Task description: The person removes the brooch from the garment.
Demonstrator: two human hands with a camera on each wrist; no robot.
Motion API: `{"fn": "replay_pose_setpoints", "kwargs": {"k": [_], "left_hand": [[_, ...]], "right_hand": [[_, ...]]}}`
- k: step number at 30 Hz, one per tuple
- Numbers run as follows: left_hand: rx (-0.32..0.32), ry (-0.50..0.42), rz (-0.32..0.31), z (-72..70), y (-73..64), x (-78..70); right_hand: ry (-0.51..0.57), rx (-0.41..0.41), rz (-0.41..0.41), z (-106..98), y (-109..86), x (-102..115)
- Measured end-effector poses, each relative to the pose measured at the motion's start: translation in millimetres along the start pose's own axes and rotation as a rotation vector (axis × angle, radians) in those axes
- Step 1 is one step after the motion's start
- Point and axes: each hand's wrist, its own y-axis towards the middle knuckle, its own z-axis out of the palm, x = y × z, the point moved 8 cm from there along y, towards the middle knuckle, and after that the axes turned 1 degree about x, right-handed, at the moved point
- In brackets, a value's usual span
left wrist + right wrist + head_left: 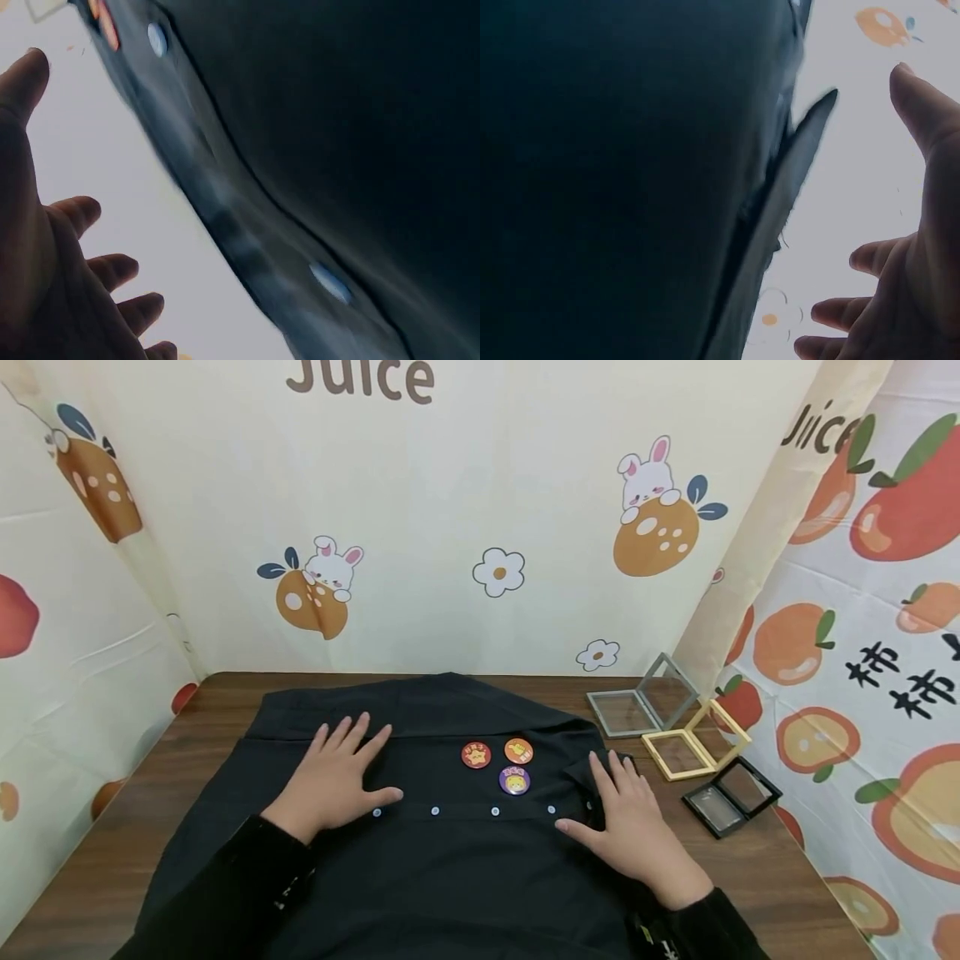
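A dark button-up shirt point(450, 885) lies spread with its row of pale buttons point(495, 812) running sideways. Three round badges sit on its far half: a red one point(476, 755), an orange one point(518, 751) and a purple one point(514, 781). My left hand point(333, 785) is over the shirt's left part, fingers spread, holding nothing. Near the collar point(581, 772) at the right, my right hand point(633, 827) is also spread and holds nothing. Both wrist views show relaxed fingers, with pale background between them and the dark cloth point(360, 135); the collar flap point(787, 180) stands up.
On the brown wooden table point(780, 893), three hinged square frames stand half unfolded at the right: a grey one point(626, 714), a yellow one point(678, 753) and a black one point(712, 810). Printed cloth walls point(420, 493) enclose the table's back and sides.
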Motion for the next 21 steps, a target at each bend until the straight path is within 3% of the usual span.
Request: {"fn": "replay_pose_setpoints", "kwargs": {"k": [5, 14, 21], "left_hand": [[0.047, 0.059, 0.110, 4.7, 15.9, -26.1], [0.144, 0.142, 0.293, 13.9, 36.5, -89.1], [0.182, 0.150, 0.296, 20.2, 56.4, -113.1]], "right_hand": [[-0.037, 0.037, -0.039, 9, 1.7, 10], [-0.069, 0.156, -0.081, 22, 3.8, 26], [-0.144, 0.261, -0.104, 20, 21.6, 37]]}}
